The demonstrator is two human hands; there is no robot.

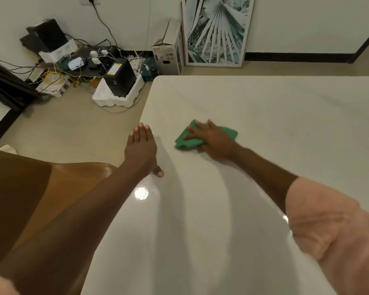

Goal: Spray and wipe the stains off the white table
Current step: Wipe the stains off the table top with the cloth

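The glossy white table (pixel 275 116) fills the right and lower part of the view. A folded green cloth (pixel 188 140) lies on it near the left edge, and my right hand (pixel 213 138) presses flat on top of it with fingers spread. My left hand (pixel 142 147) rests palm down at the table's left edge, fingers together and holding nothing, thumb on the surface. No spray bottle is in view. I cannot make out any stains on the shiny surface.
A brown wooden chair seat (pixel 51 188) stands left of the table under my left arm. On the floor at the far left lie tangled cables, a black box in white foam (pixel 119 86), a cardboard box (pixel 168 56) and a framed leaf picture (pixel 217 30) against the wall.
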